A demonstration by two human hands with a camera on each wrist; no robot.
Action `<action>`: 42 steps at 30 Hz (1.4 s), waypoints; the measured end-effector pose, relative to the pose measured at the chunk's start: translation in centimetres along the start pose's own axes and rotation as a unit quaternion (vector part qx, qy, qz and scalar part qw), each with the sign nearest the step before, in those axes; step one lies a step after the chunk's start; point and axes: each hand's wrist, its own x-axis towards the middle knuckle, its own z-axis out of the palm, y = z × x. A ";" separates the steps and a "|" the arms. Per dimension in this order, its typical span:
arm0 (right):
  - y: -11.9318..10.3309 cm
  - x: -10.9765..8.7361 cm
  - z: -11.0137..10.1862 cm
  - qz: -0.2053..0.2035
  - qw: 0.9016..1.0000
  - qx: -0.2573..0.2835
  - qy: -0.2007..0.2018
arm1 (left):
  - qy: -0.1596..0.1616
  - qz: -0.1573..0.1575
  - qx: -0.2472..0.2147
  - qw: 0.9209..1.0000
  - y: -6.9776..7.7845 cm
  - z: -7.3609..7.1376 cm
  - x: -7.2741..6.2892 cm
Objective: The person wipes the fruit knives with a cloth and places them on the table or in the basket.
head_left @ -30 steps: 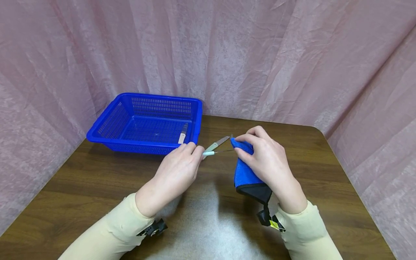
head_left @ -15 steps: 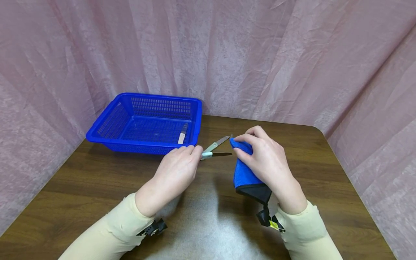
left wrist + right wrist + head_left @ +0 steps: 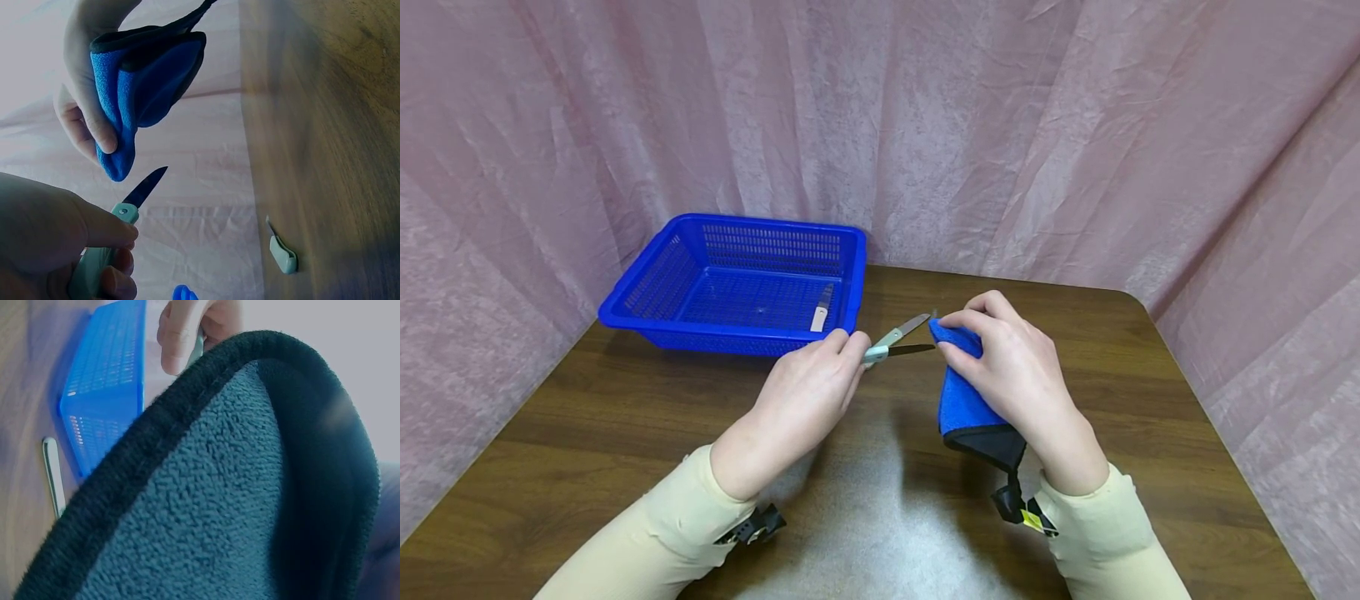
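Head view shows both forearms reaching forward over the wooden table (image 3: 1112, 392), knuckles up and wrists turned inward so the fingers point towards each other. The left hand (image 3: 801, 387) grips a mint-handled knife (image 3: 877, 355), its dark blade directed at the right hand (image 3: 1018, 375). That one pinches a blue cloth (image 3: 966, 400) near its top between thumb and fingers, and the cloth's black-edged end hangs below. Just beyond the held knife, a second knife (image 3: 913, 323) lies on the table, near the blue basket (image 3: 730, 330); a third knife (image 3: 822, 317), pale-handled, lies inside the basket.

Left wrist view reveals what the head view hides: the left thumb along the handle, the fingers curled round it, and the blade tip apart from the cloth. Right wrist view is mostly filled by the cloth's fuzzy face and dark border, which conceal the held blade; only a sliver of handle shows.
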 end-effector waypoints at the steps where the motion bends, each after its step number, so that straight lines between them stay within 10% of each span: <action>1: 0.0 0.0 0.0 -0.001 1.000 0.000 0.001 | -0.001 -0.001 0.000 1.000 0.0 0.0 0.0; 42: -2.4 -0.7 2.0 -0.087 0.996 -0.011 0.014 | -0.014 0.010 -0.002 1.000 0.4 -0.1 0.0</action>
